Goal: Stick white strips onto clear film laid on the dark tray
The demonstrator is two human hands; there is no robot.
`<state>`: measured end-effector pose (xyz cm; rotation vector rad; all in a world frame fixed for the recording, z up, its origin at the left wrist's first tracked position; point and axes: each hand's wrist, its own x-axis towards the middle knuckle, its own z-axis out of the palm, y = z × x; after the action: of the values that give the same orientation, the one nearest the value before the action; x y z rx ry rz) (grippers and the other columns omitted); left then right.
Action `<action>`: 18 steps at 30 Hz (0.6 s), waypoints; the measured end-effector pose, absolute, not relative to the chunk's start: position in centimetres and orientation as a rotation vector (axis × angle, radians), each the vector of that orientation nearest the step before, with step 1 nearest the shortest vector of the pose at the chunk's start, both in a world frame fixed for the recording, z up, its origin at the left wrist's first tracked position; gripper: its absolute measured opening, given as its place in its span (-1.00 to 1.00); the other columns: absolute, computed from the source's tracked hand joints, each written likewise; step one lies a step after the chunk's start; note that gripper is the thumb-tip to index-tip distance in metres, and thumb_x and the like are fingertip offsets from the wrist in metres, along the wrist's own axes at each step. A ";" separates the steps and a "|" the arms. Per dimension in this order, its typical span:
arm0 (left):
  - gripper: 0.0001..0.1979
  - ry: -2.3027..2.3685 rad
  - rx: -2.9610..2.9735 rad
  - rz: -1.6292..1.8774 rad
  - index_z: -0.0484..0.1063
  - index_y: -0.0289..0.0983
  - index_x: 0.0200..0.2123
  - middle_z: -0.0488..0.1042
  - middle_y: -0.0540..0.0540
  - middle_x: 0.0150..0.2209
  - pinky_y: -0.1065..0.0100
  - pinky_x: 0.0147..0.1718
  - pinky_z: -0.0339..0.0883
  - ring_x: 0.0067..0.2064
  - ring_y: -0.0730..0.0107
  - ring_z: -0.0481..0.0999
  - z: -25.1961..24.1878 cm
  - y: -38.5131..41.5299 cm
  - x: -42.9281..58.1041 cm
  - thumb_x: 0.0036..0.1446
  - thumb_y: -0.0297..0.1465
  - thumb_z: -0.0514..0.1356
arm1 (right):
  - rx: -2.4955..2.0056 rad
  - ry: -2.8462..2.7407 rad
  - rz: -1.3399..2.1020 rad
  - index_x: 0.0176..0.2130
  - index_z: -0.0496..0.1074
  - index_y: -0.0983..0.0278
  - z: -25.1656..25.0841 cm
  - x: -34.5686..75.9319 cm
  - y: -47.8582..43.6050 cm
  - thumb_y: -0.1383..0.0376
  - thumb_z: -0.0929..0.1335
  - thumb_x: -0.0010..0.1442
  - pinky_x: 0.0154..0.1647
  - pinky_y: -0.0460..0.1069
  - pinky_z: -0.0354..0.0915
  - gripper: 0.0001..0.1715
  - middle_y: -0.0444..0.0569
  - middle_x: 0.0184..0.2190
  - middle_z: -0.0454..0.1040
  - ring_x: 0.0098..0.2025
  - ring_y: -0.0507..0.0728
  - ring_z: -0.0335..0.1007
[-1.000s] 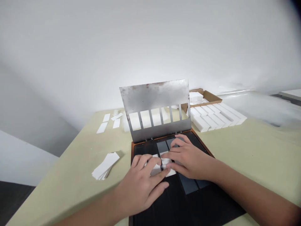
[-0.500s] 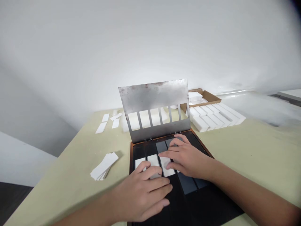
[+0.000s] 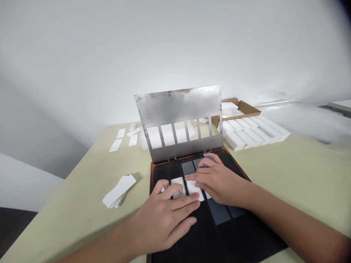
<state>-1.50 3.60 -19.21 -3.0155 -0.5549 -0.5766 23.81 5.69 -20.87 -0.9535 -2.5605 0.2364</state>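
A black tray (image 3: pixel 189 233) with a brown edge lies before me, and a metal plate with a row of rectangular cut-outs (image 3: pixel 178 106) stands tilted up on hinges at its far side. White rectangular cards lie side by side in the tray. My left hand (image 3: pixel 170 212) rests with fingers spread over the left cards, partly hiding a white card (image 3: pixel 178 182). My right hand (image 3: pixel 216 179) is on the neighbouring white card (image 3: pixel 194 188), its thumb and index finger apart at the card's upper part. More white shows under the right hand, mostly hidden.
A fanned stack of white cards (image 3: pixel 119 190) lies on the pale green table (image 3: pixel 82 204) left of the tray. Several loose cards (image 3: pixel 133 140) are farther back. At the right stand rows of white stacks (image 3: pixel 252 133) and a cardboard box (image 3: pixel 248 109) holding more.
My left hand has shifted slightly up, its middle fingers reaching to the lower end of the card by my right hand. The right hand stays nearly in place. The view has tilted slightly.
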 end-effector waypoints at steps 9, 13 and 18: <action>-0.72 -0.865 -2.939 -0.622 0.56 -0.08 0.11 0.49 -0.12 0.18 0.07 -0.12 0.07 0.02 0.01 0.36 -20.4 3.5 -1.9 0.40 -0.33 0.19 | -0.917 -2.516 0.292 0.19 0.50 0.16 -20.9 24.0 5.7 -0.21 0.44 0.25 0.43 0.27 -0.20 -0.28 -0.05 -0.14 0.63 0.02 0.22 0.33; -0.65 -0.930 -2.909 -0.586 0.50 -0.12 0.20 0.47 -0.21 0.10 0.07 -0.14 0.09 -0.02 0.00 0.37 -20.5 3.4 -1.9 0.39 -0.28 0.20 | -0.941 -2.502 0.266 0.20 0.49 0.10 -21.4 23.9 5.9 -0.08 0.45 0.32 0.43 0.26 -0.22 -0.43 -0.10 -0.14 0.64 0.03 0.20 0.33; -0.66 -0.615 -2.985 -0.758 0.50 -0.24 0.17 0.57 -0.18 0.04 0.09 -0.11 0.16 -0.06 0.10 0.43 -20.0 3.5 -2.3 0.36 -0.41 0.21 | -0.976 -2.512 0.249 0.16 0.52 0.13 -21.5 23.7 6.2 0.14 0.43 0.41 0.42 0.26 -0.19 -0.64 -0.08 -0.14 0.65 0.04 0.20 0.32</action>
<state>-2.34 3.54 -20.05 -2.9848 -0.6149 -0.7578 23.66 6.20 -21.50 -0.9759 -2.5117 0.2488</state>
